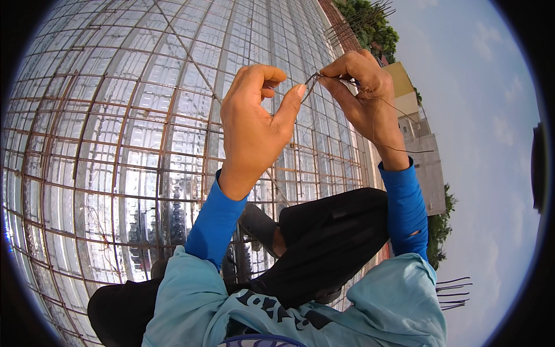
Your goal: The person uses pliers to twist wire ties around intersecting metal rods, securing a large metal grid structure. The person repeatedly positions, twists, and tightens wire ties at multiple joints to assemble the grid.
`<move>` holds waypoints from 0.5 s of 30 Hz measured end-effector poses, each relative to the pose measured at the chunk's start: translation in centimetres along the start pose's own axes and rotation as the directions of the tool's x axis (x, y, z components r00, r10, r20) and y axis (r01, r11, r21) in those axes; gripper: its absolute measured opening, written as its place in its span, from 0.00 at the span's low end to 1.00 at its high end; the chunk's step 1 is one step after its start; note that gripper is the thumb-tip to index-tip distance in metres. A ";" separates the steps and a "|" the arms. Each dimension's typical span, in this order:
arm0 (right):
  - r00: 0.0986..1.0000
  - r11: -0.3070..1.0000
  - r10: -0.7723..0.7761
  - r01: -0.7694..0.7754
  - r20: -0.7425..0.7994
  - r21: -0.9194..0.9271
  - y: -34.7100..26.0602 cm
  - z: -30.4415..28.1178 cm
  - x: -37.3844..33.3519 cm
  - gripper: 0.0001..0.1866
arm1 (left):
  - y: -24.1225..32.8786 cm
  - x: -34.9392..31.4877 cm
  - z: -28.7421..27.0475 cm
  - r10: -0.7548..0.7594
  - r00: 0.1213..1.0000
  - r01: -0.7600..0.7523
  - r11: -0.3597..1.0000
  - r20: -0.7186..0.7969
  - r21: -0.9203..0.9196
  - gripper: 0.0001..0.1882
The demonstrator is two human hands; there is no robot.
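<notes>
Both my hands are raised in front of me, above the rebar mesh. My right hand (365, 87) pinches thin dark binding wire between thumb and fingertips. A bent length of this wire (310, 84) sticks out toward my left hand, and loose strands trail from the right hand past the wrist. My left hand (254, 118) has its thumb stretched out to the wire's bent end, while its index finger is curved and apart from the thumb. Whether the left thumb touches the wire is hard to tell. The left hand's other fingers are partly hidden.
Rusty rebar mesh (124, 110) spreads over shiny corrugated metal decking (101, 191). My leg in black trousers (329, 231) is bent below my hands, with a dark shoe (259, 226) on the mesh. Bar ends (454, 292) jut out at the right; a brick wall (341, 26) runs along the far edge.
</notes>
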State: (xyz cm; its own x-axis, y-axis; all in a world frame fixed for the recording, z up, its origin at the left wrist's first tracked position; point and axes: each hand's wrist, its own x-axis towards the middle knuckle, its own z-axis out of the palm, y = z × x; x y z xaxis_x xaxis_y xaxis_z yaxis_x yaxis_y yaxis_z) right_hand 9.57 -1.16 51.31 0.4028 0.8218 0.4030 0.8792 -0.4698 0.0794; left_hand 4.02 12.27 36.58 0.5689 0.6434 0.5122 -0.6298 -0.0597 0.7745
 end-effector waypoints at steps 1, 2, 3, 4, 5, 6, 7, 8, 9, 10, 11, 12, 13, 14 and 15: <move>0.999 0.999 -0.023 0.022 -0.025 -0.041 0.0 0.1 0.2 0.08 | 0.3 -0.2 -0.1 -0.013 0.999 0.012 0.999 0.030 0.029 0.15; 0.998 0.996 -0.047 0.043 -0.049 -0.083 0.0 0.2 0.3 0.08 | 0.8 -0.6 -0.4 -0.028 0.998 0.024 0.998 0.059 0.058 0.16; 0.997 0.995 -0.040 0.034 -0.064 -0.092 -0.1 0.2 0.3 0.08 | 1.3 -0.9 -0.5 -0.043 0.996 0.035 0.996 0.085 0.086 0.17; 0.996 0.995 -0.033 0.025 -0.078 -0.101 -0.2 0.2 0.3 0.08 | 1.6 -1.2 -0.3 -0.046 0.993 0.033 0.991 0.104 0.131 0.16; 0.995 0.994 -0.027 0.016 -0.092 -0.110 -0.3 0.2 0.4 0.08 | 1.8 -1.7 0.2 -0.052 0.991 0.030 0.984 0.123 0.175 0.15; 0.995 0.993 -0.031 0.020 -0.100 -0.115 -0.5 0.3 0.5 0.08 | 1.8 -2.0 0.5 -0.057 0.989 0.024 0.974 0.140 0.224 0.15; 0.993 0.993 -0.036 0.023 -0.108 -0.119 -0.6 0.4 0.6 0.08 | 1.4 -2.2 0.9 -0.041 0.992 0.017 0.981 0.122 0.196 0.13; 0.992 0.992 -0.042 0.027 -0.117 -0.122 -0.8 0.5 0.8 0.08 | 0.7 -2.4 1.2 -0.025 0.994 0.007 0.986 0.103 0.168 0.12; 0.992 0.988 -0.060 0.044 -0.114 -0.145 -0.7 0.4 0.8 0.09 | 0.7 -2.3 1.5 -0.012 0.996 0.001 0.991 0.089 0.130 0.12; 0.991 0.984 -0.080 0.060 -0.111 -0.168 -0.6 0.5 0.9 0.09 | 0.8 -2.3 1.3 -0.117 0.981 0.106 0.992 0.152 0.074 0.11; 0.989 0.979 -0.099 0.078 -0.109 -0.189 -0.5 0.5 1.0 0.09 | 1.0 -2.2 0.9 -0.214 0.952 0.214 0.977 0.220 0.026 0.10; 0.992 0.980 -0.081 0.062 -0.098 -0.192 -0.2 0.4 0.7 0.08 | 1.3 -2.2 0.5 -0.307 0.904 0.326 0.945 0.297 -0.017 0.10; 0.994 0.980 -0.065 0.048 -0.086 -0.195 0.1 0.1 0.5 0.08 | 1.5 -1.8 -0.1 -0.291 0.902 0.329 0.942 0.320 -0.068 0.09; 0.996 0.980 -0.049 0.034 -0.075 -0.198 0.5 -0.2 0.3 0.08 | 1.4 -1.2 -0.7 -0.275 0.899 0.332 0.936 0.342 -0.119 0.09; 0.997 0.988 -0.031 0.021 -0.064 -0.155 0.9 -0.6 0.1 0.07 | 1.1 -0.7 -1.2 -0.256 0.896 0.334 0.927 0.363 -0.169 0.09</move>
State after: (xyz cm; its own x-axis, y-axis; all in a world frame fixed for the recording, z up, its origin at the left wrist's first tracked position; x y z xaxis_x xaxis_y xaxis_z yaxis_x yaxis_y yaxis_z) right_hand 10.27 -1.70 52.00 0.3582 0.8134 0.4583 0.8373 -0.4970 0.2277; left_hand 2.27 12.62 36.64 0.8631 0.3143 0.3954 -0.4837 0.2887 0.8263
